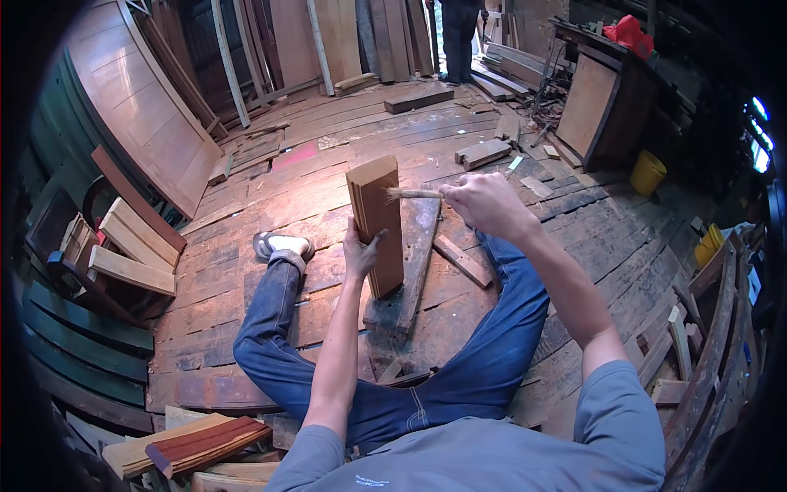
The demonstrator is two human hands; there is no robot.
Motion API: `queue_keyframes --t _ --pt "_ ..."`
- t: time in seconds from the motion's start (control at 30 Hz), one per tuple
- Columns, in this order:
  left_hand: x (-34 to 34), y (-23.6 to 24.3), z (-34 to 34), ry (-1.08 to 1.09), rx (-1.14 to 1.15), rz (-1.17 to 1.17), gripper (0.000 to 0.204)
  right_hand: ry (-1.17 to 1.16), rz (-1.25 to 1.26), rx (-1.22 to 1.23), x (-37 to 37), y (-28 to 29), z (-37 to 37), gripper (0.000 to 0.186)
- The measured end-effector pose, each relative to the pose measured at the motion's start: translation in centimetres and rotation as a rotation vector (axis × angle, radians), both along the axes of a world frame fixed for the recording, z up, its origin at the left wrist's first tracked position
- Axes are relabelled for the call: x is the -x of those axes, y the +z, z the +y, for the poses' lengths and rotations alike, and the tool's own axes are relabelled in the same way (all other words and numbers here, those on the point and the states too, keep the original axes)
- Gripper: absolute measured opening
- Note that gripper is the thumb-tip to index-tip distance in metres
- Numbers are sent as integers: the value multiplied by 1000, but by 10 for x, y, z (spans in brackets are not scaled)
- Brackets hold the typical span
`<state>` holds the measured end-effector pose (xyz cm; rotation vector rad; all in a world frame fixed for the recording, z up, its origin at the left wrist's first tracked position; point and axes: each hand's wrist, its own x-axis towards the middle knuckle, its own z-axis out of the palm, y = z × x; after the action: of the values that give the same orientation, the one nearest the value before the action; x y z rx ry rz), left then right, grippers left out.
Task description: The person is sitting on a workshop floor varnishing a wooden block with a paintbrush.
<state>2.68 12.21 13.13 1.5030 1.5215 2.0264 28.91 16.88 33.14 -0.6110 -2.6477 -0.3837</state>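
The wooden piece [384,221] is standing nearly upright in front of the person, between the spread legs, its long axis running from the top end down toward the floor [205,299] and leaning slightly in view. Its lower end is overlapping a dark timber [420,266] lying lengthwise away from the person; whether it is resting on that timber, I cannot tell. The left hand [361,252] is gripping the piece by its left side, below mid-height, with the thumb lying across the broad face. The right hand [484,199] is closing around the handle of a brush [420,194], which is pointing left, almost level, its bristles meeting the upper part of that broad face.

The piece is showing a warm orange-brown, smooth-looking face, a paler top end and long moulded steps along its left edge. The brush is carrying straw-coloured, splaying bristles on a slim, pale handle. The dark timber is looking worn and stained, while a reddish-brown, squared offcut [462,261] is lying to its right. Beneath them, rough floorboards are showing gaps, scuffs and pale scraps.
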Motion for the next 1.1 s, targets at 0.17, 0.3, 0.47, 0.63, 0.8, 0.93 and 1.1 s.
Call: queue_keyframes --t 0.17,0.3,0.47,0.63,0.8,0.93,1.1 --pt "0 3 -7 -85 58 19 40 65 89 178 -8 30 14 22" --pt "0 -5 -6 -60 63 132 44 125 120 456 -3 47 57 23" --pt "-14 -1 -7 -16 55 226 48 63 148 966 -12 46 112 22" --pt "-20 8 -11 -38 14 106 37 122 211 1207 -20 36 130 17" --pt "-20 13 -11 -28 11 129 35 30 241 1120 -33 33 143 16" --pt "-21 12 -11 -28 36 125 34 -33 281 982 -42 40 147 14" --pt "-20 11 -10 -17 55 126 34 77 342 1042 -37 51 123 16"
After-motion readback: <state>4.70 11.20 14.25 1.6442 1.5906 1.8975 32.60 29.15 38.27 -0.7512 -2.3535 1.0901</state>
